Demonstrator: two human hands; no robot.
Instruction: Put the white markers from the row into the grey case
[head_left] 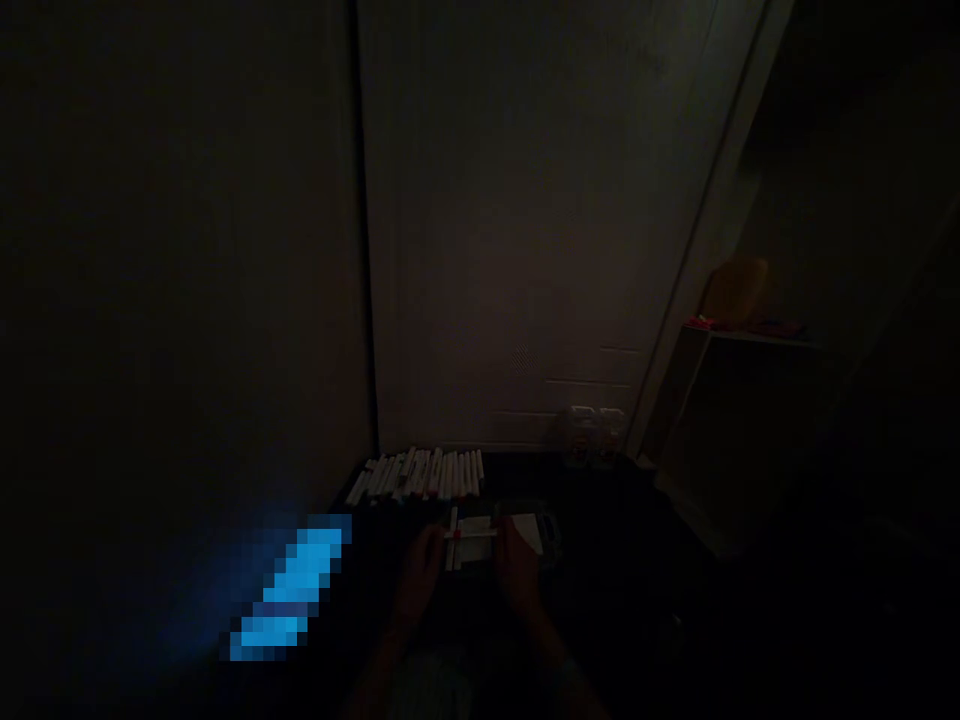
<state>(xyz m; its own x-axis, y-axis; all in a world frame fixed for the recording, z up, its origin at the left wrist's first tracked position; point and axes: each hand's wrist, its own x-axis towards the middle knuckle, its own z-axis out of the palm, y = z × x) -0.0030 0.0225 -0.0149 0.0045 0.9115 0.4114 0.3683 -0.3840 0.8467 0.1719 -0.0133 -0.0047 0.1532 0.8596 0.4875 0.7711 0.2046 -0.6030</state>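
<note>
The scene is very dark. My left hand (421, 578) and my right hand (517, 568) are close together low in the middle of the view, both closed around a small bundle of white marker-like sticks (469, 537) with a red mark, crossed over each other. Just behind them, a row of several white markers (420, 475) lies side by side on the dark surface. A pale card or pad (534, 530) sits under my right hand's far side.
Two small clear jars (594, 437) stand at the wall behind. A dark cabinet (720, 440) with a yellowish object (739, 290) on top is at the right. A glowing blue blurred patch (289, 590) lies at the left. A pale wall rises behind.
</note>
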